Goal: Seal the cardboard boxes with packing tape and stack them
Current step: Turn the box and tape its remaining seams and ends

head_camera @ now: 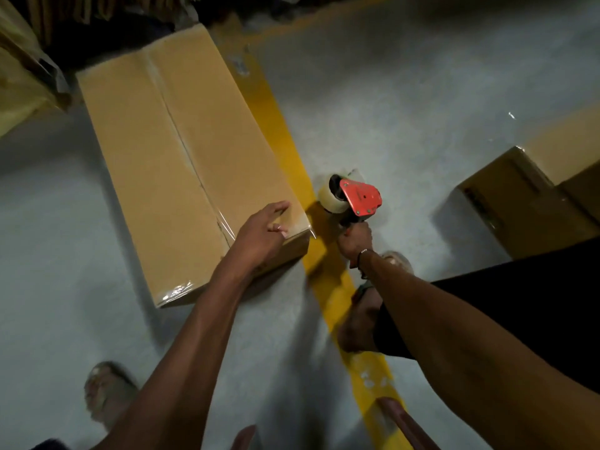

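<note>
A long cardboard box (181,164) lies on the grey floor, flaps closed, with clear tape along its centre seam and glossy tape at its near corners. My left hand (263,230) rests on the box's near right corner, fingers stretched out over the top. Just right of that corner, my right hand (354,240) grips the handle of a red tape dispenser (360,198) carrying a roll of clear tape. The dispenser is off the box, above the yellow floor line.
A yellow painted line (282,131) runs diagonally across the floor beside the box. Another cardboard box (526,203) sits at the right. Bags and dark clutter (19,76) fill the top left. My sandalled feet (107,391) stand near the bottom.
</note>
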Available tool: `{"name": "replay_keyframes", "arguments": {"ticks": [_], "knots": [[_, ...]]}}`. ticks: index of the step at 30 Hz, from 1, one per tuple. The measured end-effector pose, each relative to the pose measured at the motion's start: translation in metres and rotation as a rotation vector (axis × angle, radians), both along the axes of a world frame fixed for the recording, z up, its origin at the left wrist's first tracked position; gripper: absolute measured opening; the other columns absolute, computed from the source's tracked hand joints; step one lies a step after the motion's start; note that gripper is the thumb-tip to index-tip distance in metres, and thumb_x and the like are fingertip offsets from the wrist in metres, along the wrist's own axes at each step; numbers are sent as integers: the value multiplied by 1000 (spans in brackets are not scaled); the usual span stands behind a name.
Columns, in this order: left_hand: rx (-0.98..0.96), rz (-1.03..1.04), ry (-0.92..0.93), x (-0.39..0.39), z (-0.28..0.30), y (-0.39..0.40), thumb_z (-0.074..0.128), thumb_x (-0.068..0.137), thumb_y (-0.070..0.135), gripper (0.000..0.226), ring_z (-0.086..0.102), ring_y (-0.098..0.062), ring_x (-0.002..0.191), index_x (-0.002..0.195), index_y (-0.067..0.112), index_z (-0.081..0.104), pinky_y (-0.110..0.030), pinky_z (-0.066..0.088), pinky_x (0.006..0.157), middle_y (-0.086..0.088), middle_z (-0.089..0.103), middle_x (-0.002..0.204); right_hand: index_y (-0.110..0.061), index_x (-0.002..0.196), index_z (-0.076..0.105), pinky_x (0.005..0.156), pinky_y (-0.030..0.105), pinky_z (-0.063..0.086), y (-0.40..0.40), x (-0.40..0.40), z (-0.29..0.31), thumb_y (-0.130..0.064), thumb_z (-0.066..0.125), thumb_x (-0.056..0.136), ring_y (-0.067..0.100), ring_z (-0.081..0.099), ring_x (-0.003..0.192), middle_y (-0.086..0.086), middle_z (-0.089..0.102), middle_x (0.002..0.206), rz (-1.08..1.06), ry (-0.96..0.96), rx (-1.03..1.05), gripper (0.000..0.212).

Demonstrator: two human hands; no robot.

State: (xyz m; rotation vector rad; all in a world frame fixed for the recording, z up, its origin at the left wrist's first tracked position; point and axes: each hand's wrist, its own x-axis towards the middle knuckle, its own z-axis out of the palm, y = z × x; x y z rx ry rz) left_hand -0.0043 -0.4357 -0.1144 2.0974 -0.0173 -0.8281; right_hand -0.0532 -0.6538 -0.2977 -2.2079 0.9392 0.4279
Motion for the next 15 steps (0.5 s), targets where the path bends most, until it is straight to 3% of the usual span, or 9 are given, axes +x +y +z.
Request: {"name": "replay_keyframes", "arguments": {"ticks": [4,7,9,12,15], "knots": [[-9,2,-17,2,-3,2,57,98,-6,57,55,2,79,147,23,55,-2,38,57,-8,66,106,7,101,67,81,46,47,9,3,-10,-29,44,58,48,62,103,33,65,108,10,27,110,61],[-23,-6,-37,2,-2,2,57,101,-2,54,52,-1,70,148,26,55,-5,36,52,-1,64,92,5,115,62,85,43,46,13,3,15,-21,56,84,48,60,112,31,63,119,40,80,157,41],[-27,-12,-44,1,-2,4,56,103,3,53,50,-2,66,148,30,55,-6,35,50,2,63,87,1,128,56,89,40,46,12,1,18,-12,52,99,46,58,117,29,61,127,51,115,172,32],[-3,-42,-76,-2,-1,7,55,105,10,48,49,-5,69,147,34,54,-8,35,52,2,58,84,-5,137,53,92,37,46,10,-3,29,-12,50,101,41,58,120,24,60,134,81,141,198,37],[-5,-46,-95,-6,3,11,56,106,11,43,55,4,77,145,28,56,-5,40,61,4,66,90,-4,129,61,93,38,47,10,-1,48,-15,55,99,41,60,119,23,63,130,100,128,162,32]]}}
